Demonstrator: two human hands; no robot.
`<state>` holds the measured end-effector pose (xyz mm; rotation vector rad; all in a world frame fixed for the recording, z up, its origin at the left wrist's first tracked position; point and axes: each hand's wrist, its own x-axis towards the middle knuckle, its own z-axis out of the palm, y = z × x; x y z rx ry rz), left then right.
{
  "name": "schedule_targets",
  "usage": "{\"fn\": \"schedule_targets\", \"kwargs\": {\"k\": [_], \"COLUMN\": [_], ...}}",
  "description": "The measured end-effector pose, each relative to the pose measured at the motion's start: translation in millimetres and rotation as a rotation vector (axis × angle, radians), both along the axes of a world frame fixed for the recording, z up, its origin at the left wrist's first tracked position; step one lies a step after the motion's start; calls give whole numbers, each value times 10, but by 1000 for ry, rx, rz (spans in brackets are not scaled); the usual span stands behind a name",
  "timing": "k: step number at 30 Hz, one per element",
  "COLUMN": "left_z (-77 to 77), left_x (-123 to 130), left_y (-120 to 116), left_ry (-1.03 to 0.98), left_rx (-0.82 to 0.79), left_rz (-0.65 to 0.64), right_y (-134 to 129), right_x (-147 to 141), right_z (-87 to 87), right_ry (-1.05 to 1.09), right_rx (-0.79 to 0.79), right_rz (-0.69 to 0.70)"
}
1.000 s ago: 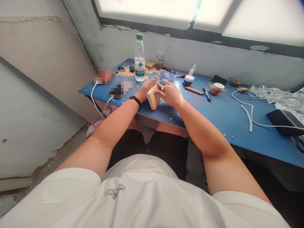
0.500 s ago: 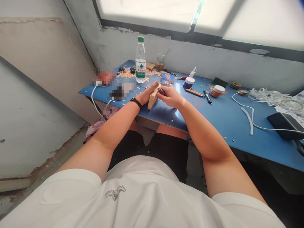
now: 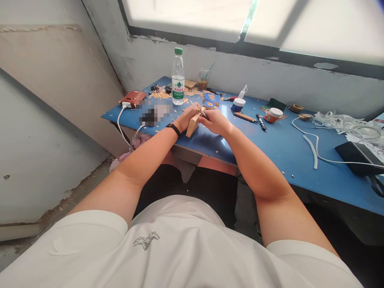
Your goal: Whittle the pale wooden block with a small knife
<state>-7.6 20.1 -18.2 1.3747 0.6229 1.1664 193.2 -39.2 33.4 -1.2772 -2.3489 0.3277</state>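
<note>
One head-worn camera looks forward and down from above the person's chest, close over both forearms, facing the blue table [image 3: 270, 148] against the wall under the window [image 3: 186, 16], hands mid-frame.

Pale rectangular wooden block [image 3: 192, 123] and a thin metal blade [image 3: 194, 105]
The block stood tilted on edge on the blue tabletop's near edge; the small blade stuck out past the block's top corner.

Blue flat-topped wooden table [image 3: 279, 148] stands against a grey, scuffed plaster wall [image 3: 270, 84]. Bright dark-framed window [image 3: 240, 20] above and beyond the grip. Pale slanted board [image 3: 60, 80] leans far left; dusty concrete floor [image 3: 75, 196] below-left.
</note>
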Motion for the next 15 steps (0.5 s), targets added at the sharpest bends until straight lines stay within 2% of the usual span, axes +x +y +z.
{"fn": "schedule_targets", "kwargs": {"k": [2, 6, 9, 15], "left_z": [34, 83, 96, 106], "left_x": [-54, -66, 2, 72], "left_y": [-10, -75, -131, -139], "left_ry": [67, 78, 43, 28], "left_rx": [108, 164, 139, 46], "left_rz": [63, 100, 92, 91], "right_y": [-20, -89, -143, -206], "right_x": [-27, -71, -90, -98], "right_z": [15, 59, 99, 186], "right_ry": [-64, -170, -214, -217], "right_rx": [19, 33, 33, 0], "right_rz": [-40, -111, -179, -227]}}
